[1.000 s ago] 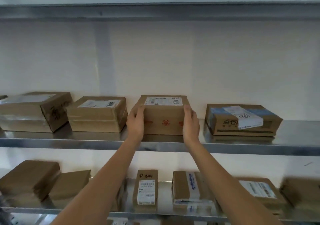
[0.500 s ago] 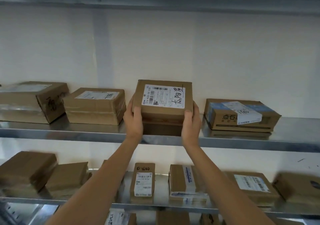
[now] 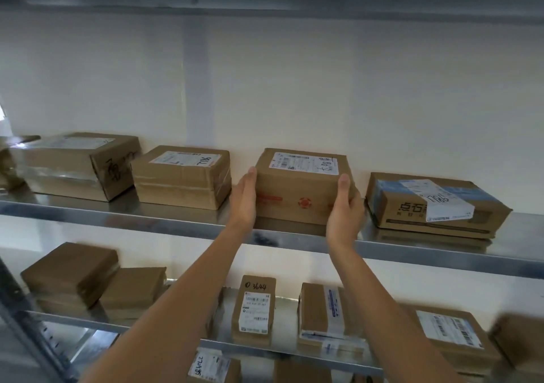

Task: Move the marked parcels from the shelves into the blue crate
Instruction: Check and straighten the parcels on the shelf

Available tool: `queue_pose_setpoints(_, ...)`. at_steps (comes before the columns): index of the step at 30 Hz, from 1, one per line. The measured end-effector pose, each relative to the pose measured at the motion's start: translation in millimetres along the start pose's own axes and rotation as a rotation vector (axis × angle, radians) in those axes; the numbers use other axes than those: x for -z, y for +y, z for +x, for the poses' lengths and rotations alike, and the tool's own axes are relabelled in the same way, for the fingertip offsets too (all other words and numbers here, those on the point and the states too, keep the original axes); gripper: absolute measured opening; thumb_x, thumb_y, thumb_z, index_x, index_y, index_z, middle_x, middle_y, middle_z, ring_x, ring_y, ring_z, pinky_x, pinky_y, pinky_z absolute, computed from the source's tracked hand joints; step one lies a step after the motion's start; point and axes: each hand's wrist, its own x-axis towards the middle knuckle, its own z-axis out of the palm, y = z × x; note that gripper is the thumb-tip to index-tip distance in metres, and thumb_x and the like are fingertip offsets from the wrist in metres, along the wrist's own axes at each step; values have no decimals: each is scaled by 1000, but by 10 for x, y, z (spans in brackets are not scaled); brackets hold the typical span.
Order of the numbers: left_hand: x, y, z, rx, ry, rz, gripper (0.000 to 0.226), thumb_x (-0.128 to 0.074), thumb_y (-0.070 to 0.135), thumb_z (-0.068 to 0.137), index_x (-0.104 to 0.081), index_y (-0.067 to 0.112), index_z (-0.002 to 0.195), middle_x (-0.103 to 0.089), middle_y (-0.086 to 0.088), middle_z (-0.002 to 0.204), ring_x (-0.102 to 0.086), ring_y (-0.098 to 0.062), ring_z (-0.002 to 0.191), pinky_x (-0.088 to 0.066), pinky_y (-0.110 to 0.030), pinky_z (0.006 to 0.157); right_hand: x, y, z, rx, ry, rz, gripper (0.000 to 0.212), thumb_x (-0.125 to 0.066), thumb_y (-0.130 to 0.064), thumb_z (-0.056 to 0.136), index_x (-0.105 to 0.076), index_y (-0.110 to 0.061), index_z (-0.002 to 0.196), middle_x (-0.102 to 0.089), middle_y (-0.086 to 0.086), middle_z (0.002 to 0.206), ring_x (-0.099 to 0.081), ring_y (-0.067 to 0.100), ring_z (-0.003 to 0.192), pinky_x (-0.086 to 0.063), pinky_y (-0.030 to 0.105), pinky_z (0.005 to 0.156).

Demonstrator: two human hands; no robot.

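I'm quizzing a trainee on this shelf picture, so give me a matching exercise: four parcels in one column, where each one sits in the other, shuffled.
Things:
1. held parcel
2. blue-taped parcel
3. 3644 parcel
4. scribbled parcel

Places:
A. lower shelf, below the hands
B. upper shelf, far left
C. upper shelf, between left hand and right hand
D. upper shelf, right of the hands

Pairs: 1-C, 2-D, 3-A, 4-B
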Motion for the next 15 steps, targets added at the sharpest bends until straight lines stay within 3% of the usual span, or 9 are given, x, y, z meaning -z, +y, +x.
queue_pose_setpoints(3, -13, 51, -2, 1, -27, 43, 41, -31, 65, 93, -58, 40, 109, -64, 6, 114, -59, -13, 106, -46, -39, 99, -42, -5, -9, 1, 50, -43, 29, -45, -65, 91, -55, -40, 99, -60, -21, 91, -58, -2, 88, -43, 16, 71)
queue_pose_setpoints(6, 4, 92, -40, -4, -86, 64, 45, -28, 69, 91, -57, 42, 113, -64, 6, 116, -59, -14, 108, -47, -39, 99, -64, 2, -8, 24, 105, -49, 37, -45, -65, 91, -56, -32, 106, -63, -10, 99, -59, 8, 93, -45, 23, 79)
queue_pose_setpoints(8, 23, 98, -58, 22, -145, 77, 49, -25, 72, 90, -58, 45, 112, -66, 7, 114, -61, -12, 107, -47, -38, 98, -54, 5, -3, 18, 105, -46, 39, -45, -66, 91, -54, -32, 108, -61, -9, 103, -58, 9, 95, -43, 25, 80)
queue_pose_setpoints(11, 127, 128, -101, 69, -222, 82, 35, -24, 72, 90, -53, 55, 101, -61, 20, 108, -56, -1, 102, -41, -31, 97, -23, 0, 17, 9, 73, -49, 44, -45, -67, 90, -53, -30, 112, -58, -12, 100, -56, 5, 91, -41, 24, 78)
queue_pose_setpoints(13, 249, 93, -155, 88, -278, 87, 38, -25, 70, 91, -51, 54, 114, -59, 19, 116, -52, -5, 112, -35, -30, 104, -2, -27, 9, 17, 80, -73, 52, -45, -66, 90, -55, -25, 121, -57, -10, 105, -54, 6, 92, -40, 26, 81)
queue_pose_setpoints(15, 489, 18, -269, 87, -307, 145, 57, -30, 70, 90, -49, 36, 132, -56, 10, 131, -49, -16, 127, -34, -39, 112, 4, -42, -9, 53, 133, -78, 57, -46, -62, 92, -53, -20, 129, -56, -7, 113, -51, 10, 101, -38, 30, 87)
